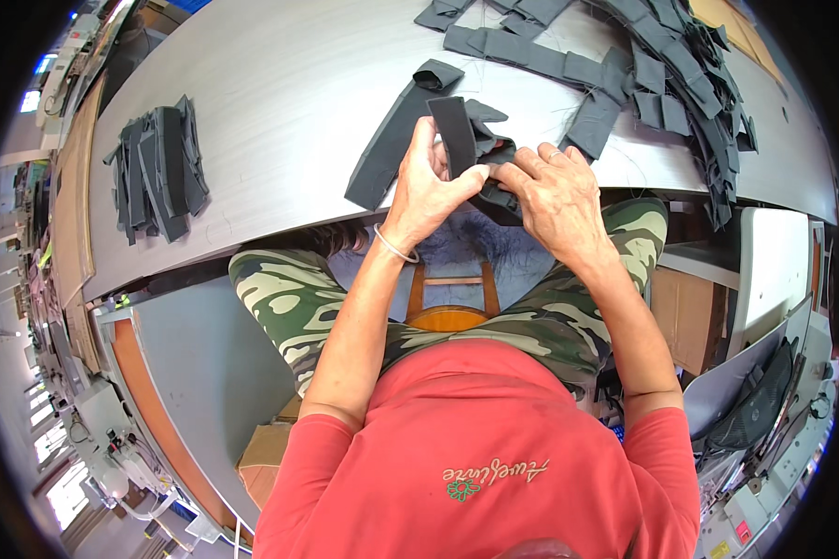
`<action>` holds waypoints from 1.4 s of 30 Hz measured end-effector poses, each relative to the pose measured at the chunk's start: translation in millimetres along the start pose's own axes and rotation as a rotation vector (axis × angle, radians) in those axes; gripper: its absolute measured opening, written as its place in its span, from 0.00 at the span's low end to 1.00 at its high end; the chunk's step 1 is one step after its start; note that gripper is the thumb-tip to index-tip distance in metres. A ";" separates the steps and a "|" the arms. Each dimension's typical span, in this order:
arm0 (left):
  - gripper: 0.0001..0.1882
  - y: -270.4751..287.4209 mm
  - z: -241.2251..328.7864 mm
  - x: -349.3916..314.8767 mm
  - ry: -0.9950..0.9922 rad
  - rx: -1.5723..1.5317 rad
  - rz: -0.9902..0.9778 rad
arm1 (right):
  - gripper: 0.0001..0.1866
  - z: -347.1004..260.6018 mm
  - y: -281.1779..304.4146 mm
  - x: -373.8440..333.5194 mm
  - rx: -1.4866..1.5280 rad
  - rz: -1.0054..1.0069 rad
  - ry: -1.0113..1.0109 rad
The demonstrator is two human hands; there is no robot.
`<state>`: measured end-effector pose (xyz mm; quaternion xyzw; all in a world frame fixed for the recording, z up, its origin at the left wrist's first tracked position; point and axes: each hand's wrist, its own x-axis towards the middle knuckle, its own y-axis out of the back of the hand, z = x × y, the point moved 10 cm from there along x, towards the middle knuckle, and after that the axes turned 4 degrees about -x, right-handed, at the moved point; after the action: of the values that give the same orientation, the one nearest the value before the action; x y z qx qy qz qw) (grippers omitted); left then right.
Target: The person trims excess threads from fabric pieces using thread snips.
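Over the table's near edge, both hands hold one dark grey folded fabric strip [455,130]. My left hand [427,186] is closed on its left side, thumb pressed toward the middle, with one end of the strip standing up past the fingers. From the right, my right hand [555,191] pinches the bunched part of the same piece, its fingers curled; a bit of red shows in the folds there. Just left of the hands, another grey strip [387,144] lies slanted on the table, its far end folded over. The lower part of the held piece hangs by the table edge.
A pile of grey strips [163,168] lies at the table's left. Long chains of joined grey pieces [676,65] spread over the far right and droop off the near edge. Loose threads are scattered on the grey table [280,102]. A wooden stool [449,319] shows between my knees.
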<state>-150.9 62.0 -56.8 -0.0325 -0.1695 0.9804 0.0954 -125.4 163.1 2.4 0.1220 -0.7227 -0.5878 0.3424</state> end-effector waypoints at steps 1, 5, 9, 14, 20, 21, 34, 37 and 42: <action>0.25 0.2 0.8 0.7 0.001 0.000 0.001 | 0.12 0.1 0.1 0.9 0.001 0.000 0.000; 0.25 3.8 -1.1 5.4 -0.006 0.020 0.008 | 0.11 1.5 -3.4 4.3 0.002 -0.004 -0.001; 0.25 12.9 -8.6 8.4 0.009 0.053 0.014 | 0.09 11.7 -4.5 5.7 0.157 0.030 -0.077; 0.31 3.5 8.3 12.2 -0.088 0.023 0.015 | 0.12 55.8 -8.1 -18.2 0.790 0.017 -0.574; 0.24 0.3 -8.5 4.8 -0.031 0.014 0.002 | 0.17 28.0 -18.7 -38.8 0.536 -0.099 -0.291; 0.23 2.0 -13.3 2.1 0.045 0.129 0.018 | 0.14 30.2 -17.2 -41.0 0.614 -0.057 -0.342; 0.29 -12.1 14.3 6.0 -0.153 -0.324 0.029 | 0.06 79.0 -19.1 -47.9 1.164 0.101 -0.528; 0.25 21.2 25.7 -11.4 -0.161 -0.345 0.207 | 0.07 43.7 -21.4 -18.5 0.991 0.016 -0.420; 0.23 38.9 23.4 -30.4 -0.111 -0.363 0.309 | 0.07 -9.3 2.6 1.7 0.741 0.060 -0.138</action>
<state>-130.3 12.3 -47.1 -0.0209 -0.3410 0.9370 -0.0727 -120.1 155.7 6.1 0.1764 -0.9109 -0.2832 0.2426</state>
